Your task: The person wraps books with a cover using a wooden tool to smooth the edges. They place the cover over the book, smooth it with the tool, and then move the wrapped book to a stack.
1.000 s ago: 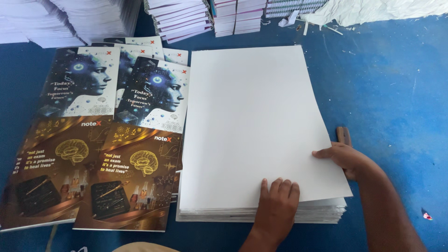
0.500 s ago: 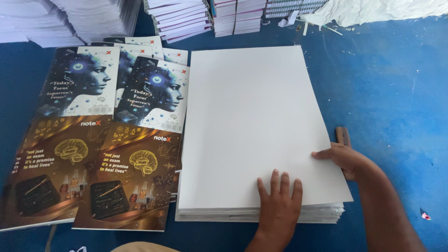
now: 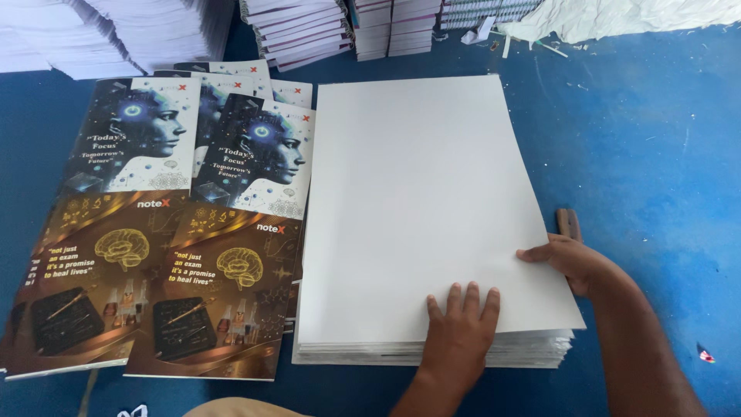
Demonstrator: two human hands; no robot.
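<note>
Stack of white sheets [image 3: 421, 201] lying flat on the blue surface [image 3: 656, 154], thick, edges showing at the near side. Left hand [image 3: 461, 328] pressed palm-down on the top sheet near the stack's near edge, fingers spread and flat, gripping nothing. Right hand [image 3: 570, 261] at the stack's right edge, near corner; fingertips resting on the top sheet, fingers loosely curled, thumb hidden, so cannot tell whether anything is pinched. Small brown tool [image 3: 569, 223] just beyond the right hand, beside the stack's right edge, partly covered by the hand. Printed covers [image 3: 201, 232] fanned out left of the stack, overlapping one another, the nearest one touching or slipping under the stack's left edge. Piles of bound books [image 3: 347, 27] beyond the stack's far edge. More white paper piles [image 3: 100, 35] far left of those.
</note>
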